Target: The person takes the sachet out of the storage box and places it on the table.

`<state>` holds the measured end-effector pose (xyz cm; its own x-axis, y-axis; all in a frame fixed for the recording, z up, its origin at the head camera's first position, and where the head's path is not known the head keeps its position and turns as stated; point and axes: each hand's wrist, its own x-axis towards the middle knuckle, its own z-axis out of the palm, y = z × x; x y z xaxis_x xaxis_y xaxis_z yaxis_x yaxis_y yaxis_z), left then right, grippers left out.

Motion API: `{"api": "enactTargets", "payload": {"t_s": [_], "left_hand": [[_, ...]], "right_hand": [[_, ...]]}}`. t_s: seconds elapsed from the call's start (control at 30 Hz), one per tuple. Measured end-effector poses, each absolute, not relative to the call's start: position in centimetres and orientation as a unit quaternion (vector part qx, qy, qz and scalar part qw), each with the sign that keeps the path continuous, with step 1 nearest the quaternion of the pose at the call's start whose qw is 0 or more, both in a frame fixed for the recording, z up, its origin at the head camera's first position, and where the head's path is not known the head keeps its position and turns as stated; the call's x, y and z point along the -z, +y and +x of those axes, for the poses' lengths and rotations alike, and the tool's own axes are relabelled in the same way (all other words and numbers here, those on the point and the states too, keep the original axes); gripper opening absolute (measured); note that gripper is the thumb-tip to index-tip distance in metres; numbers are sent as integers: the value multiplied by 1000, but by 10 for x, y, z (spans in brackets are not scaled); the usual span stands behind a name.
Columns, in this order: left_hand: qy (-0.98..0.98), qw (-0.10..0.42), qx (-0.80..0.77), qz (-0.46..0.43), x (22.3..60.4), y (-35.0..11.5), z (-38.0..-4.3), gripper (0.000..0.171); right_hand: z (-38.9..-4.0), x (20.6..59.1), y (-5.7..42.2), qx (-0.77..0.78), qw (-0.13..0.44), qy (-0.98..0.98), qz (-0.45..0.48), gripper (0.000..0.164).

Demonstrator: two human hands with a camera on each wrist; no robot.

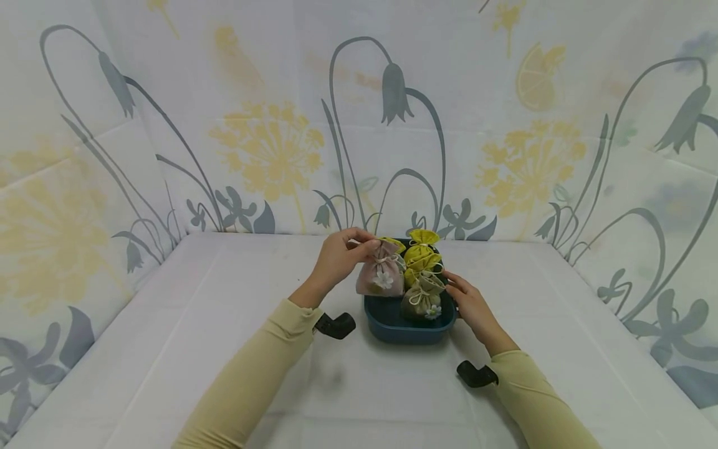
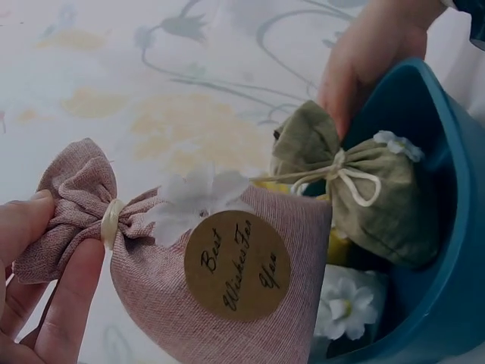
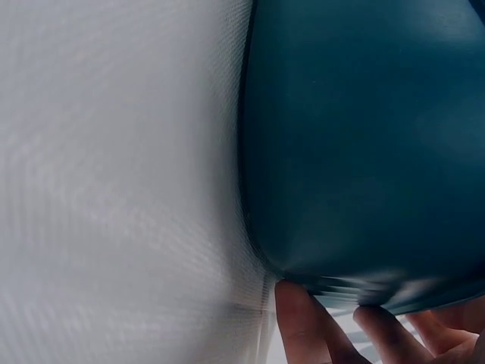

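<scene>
My left hand (image 1: 339, 259) pinches the gathered neck of a pink drawstring pouch (image 1: 378, 277), above the left side of a blue tub (image 1: 409, 335). In the left wrist view the pouch bears a white fabric flower and a round brown label (image 2: 237, 265) reading "Best Wishes For You". My right hand (image 1: 473, 308) holds the tub's right side. The right wrist view shows its fingers (image 3: 299, 322) against the outer wall. An olive-green pouch (image 1: 417, 305) with a small flower lies in the tub, near the right hand. Behind it are yellow pouches (image 1: 422, 257).
The tub stands on a white-covered table (image 1: 224, 299). A flower-printed curtain (image 1: 269, 81) hangs behind and along both sides. Low in the tub, a white flower (image 2: 345, 307) sits on a pale pouch. Black wrist devices (image 1: 336, 325) extend from both sleeves.
</scene>
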<state>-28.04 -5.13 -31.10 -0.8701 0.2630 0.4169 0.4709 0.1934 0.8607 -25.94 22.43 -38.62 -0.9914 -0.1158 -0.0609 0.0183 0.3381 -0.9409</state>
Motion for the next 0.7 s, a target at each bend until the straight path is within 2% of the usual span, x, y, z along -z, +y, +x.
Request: {"api": "enactTargets", "payload": {"t_s": [0.5,0.7], "left_hand": [[-776,98,589,-204,298,-71,-290,20],[-775,119,585,-206,294,-79,-295,21]], "right_hand": [[-260,390,226,571,45,818,-39,47],[-260,391,225,570,44,820,-40,47]]}}
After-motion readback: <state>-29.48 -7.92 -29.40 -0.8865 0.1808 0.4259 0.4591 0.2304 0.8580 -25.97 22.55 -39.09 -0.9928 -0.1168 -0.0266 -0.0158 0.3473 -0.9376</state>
